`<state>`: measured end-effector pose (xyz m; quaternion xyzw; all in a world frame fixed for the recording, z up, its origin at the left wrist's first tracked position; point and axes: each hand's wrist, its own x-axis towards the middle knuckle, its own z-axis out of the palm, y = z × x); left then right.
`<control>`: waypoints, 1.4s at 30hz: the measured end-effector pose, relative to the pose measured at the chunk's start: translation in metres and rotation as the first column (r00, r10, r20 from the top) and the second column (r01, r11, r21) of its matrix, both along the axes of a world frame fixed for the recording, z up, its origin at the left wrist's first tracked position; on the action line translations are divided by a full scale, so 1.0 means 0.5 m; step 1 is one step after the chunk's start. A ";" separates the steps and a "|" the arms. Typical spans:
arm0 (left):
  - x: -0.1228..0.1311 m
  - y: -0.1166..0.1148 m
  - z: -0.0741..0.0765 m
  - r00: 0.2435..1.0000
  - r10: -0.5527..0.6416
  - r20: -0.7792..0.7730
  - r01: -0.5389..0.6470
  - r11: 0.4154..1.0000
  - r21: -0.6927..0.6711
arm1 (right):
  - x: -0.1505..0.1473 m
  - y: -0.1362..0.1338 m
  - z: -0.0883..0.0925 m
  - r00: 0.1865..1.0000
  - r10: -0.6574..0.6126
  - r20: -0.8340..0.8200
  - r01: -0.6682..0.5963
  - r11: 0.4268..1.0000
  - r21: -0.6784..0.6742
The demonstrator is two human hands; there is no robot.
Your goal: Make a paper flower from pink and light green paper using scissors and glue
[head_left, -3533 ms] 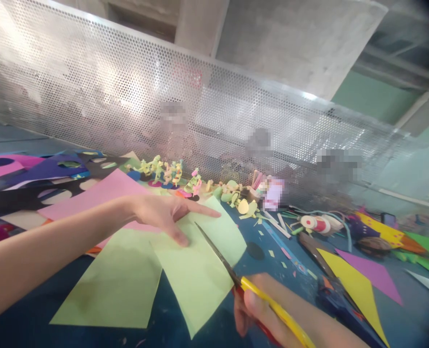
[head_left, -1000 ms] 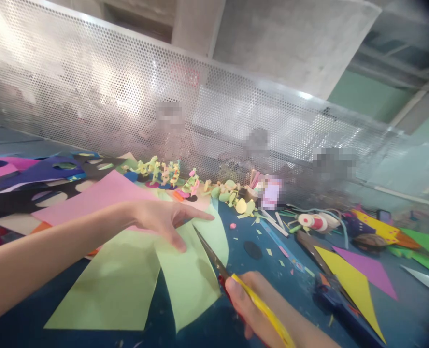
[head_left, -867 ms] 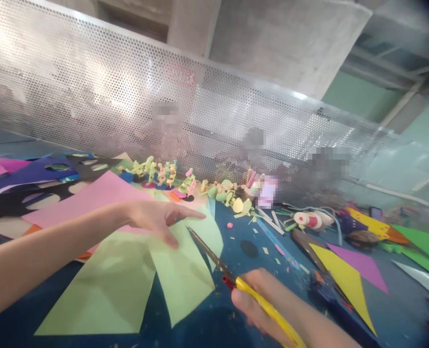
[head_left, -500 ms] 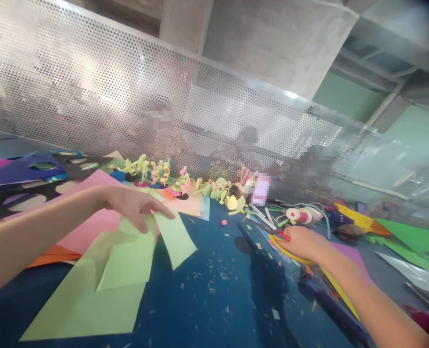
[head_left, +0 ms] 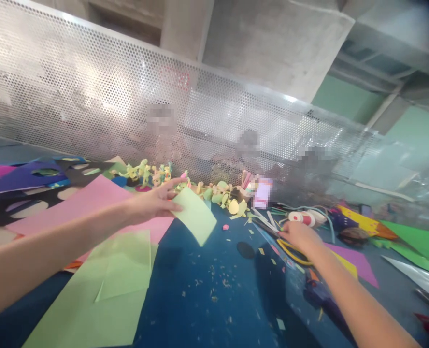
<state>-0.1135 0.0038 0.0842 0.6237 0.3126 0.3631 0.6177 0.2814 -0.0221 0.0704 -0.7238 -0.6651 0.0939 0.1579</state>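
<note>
One green card point(head_left: 194, 215) looks cut free, pinched in the left hand point(head_left: 152, 200) above the worktop point(head_left: 183, 314); green sheets point(head_left: 87, 304) lie near left, seemingly with plenty uncut. The right hand point(head_left: 303, 237) holds the scissors point(head_left: 289, 252) at right, among scraps point(head_left: 261, 251). Figurines point(head_left: 144, 174) and leaf shapes point(head_left: 220, 193) crowd the far side.

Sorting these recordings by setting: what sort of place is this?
Probably a craft workspace: green paper in the left hand, scissors in the right hand, and small figures standing on the blue table.
</note>
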 end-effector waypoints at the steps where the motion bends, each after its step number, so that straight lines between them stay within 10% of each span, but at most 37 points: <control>1: 0.020 -0.011 -0.007 0.999 0.002 0.042 0.000 0.999 -0.040 | -0.036 -0.007 -0.002 0.997 0.009 -0.079 -0.009 1.000 -0.001; 6: 0.081 -0.041 -0.058 0.985 0.095 0.143 -0.071 0.984 -0.165 | -0.220 -0.066 -0.046 0.849 0.104 -0.519 -0.178 0.979 -0.095; 8: 0.087 -0.048 -0.077 0.984 0.110 0.137 -0.085 0.981 -0.175 | -0.259 -0.089 -0.068 0.539 0.076 -0.839 -0.181 0.983 -0.028; 11: 0.085 -0.058 -0.092 0.989 0.025 0.146 0.016 0.962 -0.273 | -0.273 -0.110 -0.091 0.359 0.080 -0.930 -0.109 0.993 0.043; 16: 0.080 -0.062 -0.103 0.980 -0.157 0.118 0.194 0.878 -0.437 | -0.262 -0.125 -0.110 0.382 0.066 -0.922 -0.202 0.979 -0.013; 22: 0.085 -0.072 -0.125 0.932 -0.284 -0.226 0.260 0.957 -0.132 | -0.272 -0.134 -0.119 0.554 0.145 -0.820 -0.265 0.964 -0.008; 30: 0.088 -0.074 -0.136 0.956 -0.263 -0.130 0.242 0.957 -0.161 | -0.259 -0.132 -0.105 0.210 -0.025 -0.977 -0.279 0.957 -0.084; 42: 0.088 -0.076 -0.138 0.956 -0.219 -0.194 0.196 0.972 -0.132 | -0.241 -0.124 -0.110 0.114 -0.060 -0.992 -0.357 0.929 -0.097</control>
